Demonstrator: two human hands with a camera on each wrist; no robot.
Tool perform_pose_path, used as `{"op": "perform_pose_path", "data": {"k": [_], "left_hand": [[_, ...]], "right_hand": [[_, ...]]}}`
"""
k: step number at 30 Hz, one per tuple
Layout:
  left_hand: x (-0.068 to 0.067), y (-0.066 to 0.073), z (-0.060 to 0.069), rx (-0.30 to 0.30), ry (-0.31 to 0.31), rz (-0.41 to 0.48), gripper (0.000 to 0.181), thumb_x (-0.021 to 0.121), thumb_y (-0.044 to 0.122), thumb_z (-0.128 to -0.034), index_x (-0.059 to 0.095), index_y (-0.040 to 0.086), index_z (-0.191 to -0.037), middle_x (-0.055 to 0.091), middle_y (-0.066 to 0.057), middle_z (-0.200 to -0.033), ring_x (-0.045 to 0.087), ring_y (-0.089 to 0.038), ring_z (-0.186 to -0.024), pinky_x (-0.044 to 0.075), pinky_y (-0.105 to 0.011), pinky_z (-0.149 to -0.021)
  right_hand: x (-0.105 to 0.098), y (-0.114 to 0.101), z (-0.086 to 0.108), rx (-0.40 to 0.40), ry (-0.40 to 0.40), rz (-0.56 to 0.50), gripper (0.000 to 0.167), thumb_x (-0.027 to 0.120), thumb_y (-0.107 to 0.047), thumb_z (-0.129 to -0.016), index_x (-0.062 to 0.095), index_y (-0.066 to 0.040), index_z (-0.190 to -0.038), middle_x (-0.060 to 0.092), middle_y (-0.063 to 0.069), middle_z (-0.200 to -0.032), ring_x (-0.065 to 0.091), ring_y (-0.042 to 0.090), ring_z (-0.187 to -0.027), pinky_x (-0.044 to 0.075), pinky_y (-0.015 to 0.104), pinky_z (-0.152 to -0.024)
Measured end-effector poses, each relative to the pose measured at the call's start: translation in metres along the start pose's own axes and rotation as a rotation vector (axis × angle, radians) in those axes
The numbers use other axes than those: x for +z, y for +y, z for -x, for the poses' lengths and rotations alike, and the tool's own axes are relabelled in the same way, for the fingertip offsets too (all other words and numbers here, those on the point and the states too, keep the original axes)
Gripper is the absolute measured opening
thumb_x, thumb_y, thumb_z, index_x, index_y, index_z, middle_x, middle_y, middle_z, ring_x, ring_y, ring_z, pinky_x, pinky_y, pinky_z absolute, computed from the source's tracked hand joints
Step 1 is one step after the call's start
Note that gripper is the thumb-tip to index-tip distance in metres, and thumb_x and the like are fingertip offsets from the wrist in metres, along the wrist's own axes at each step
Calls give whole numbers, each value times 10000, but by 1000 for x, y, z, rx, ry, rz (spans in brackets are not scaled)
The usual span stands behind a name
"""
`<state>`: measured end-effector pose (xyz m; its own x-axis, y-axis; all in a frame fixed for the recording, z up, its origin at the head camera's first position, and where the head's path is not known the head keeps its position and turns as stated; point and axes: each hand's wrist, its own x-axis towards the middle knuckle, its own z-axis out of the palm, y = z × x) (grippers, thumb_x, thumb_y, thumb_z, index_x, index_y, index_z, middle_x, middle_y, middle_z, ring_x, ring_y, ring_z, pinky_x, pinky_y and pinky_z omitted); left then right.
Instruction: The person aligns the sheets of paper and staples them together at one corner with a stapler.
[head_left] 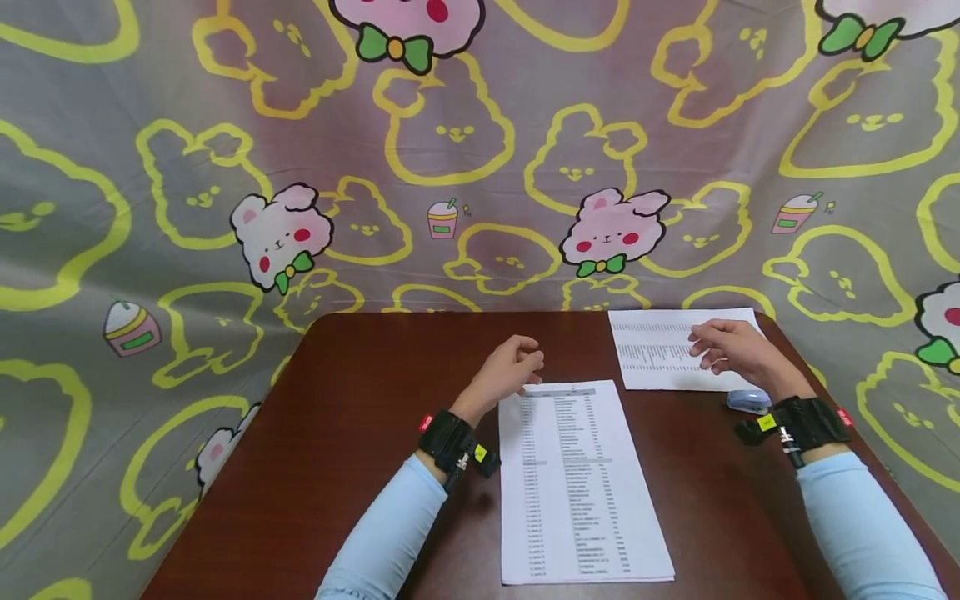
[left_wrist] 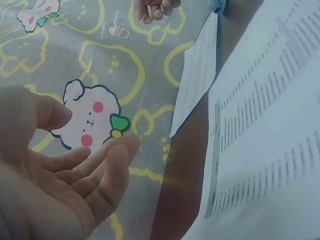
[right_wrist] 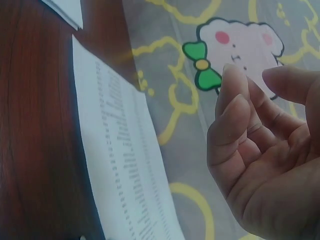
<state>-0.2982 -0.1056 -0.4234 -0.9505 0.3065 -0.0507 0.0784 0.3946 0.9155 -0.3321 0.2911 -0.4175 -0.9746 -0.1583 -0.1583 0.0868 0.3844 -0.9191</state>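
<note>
The table (head_left: 390, 400) has a dark reddish-brown top with rounded far corners and bears 3 items: 1 paper stack (head_left: 592, 492), 1 single sheet (head_left: 652, 354) and 1 small blue object (head_left: 747, 401). The paper stack, printed in columns, lies nearer the front. The single sheet, also printed, reaches the far edge at right; the small blue object sits just beside its near edge.
</note>
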Motion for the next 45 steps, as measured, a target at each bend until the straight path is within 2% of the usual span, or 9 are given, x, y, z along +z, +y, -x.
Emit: {"op": "perform_pose_path", "data": {"k": [4,9,15,18,25,28,33,45], "left_hand": [[7,3,-4,-15,-18,24,448,520,334,-1009,454,100,-1385,640,-139,-1197,677,-341,-1061,532,-527,-838],[14,0,-6,-24,-68,35,486,522,346,-1012,439,69,-1402,621,-188,-1256,669,-347,-1081,554,-458,-805],[22,4,-12,-53,-127,32,497,532,346,-1007,441,59,-1403,604,-207,-1302,671,-339,-1082,562,-367,-762],[27,4,-17,-68,-116,27,488,548,344,-999,460,64,-1388,625,-184,-1274,678,-324,-1066,563,-352,-749],[38,3,-26,-87,-123,28,484,567,331,-991,477,56,-1379,641,-146,-1255,649,-328,-1124,574,-355,-797],[41,6,-29,-94,-113,39,486,564,331,-990,478,55,-1381,639,-150,-1258,651,-317,-1119,572,-372,-823],[47,10,-40,-114,-92,42,469,561,313,-991,487,49,-1371,644,-151,-1248,669,-286,-1087,570,-377,-839],[64,8,-64,-166,-39,73,399,568,247,-990,528,24,-1318,659,-144,-1158,682,-287,-1031,573,-397,-835]], "right_hand": [[-3,6,0,37,7,5,457,555,-433,-981,572,9,-1094,686,-47,-768,659,139,-645,523,287,-579],[-12,19,2,76,17,27,589,550,-452,-979,494,83,-1220,690,-31,-806,669,130,-671,547,297,-619],[-32,35,11,111,64,15,501,532,-455,-987,548,15,-1158,681,-75,-784,668,122,-681,550,286,-627],[-38,39,13,111,65,10,514,543,-479,-974,562,4,-1150,690,-69,-800,676,141,-692,557,289,-639],[-42,47,15,123,111,73,643,504,-481,-989,455,84,-1292,694,-51,-829,689,156,-723,569,304,-665],[-45,52,15,114,136,93,648,477,-464,-1002,426,101,-1315,682,-90,-807,681,122,-707,562,290,-644],[-53,61,17,126,147,59,640,450,-442,-1015,392,111,-1334,663,-132,-789,662,78,-701,558,276,-646],[-57,70,18,179,199,87,614,433,-417,-1022,409,118,-1323,661,-111,-782,662,90,-688,538,275,-613]]}}
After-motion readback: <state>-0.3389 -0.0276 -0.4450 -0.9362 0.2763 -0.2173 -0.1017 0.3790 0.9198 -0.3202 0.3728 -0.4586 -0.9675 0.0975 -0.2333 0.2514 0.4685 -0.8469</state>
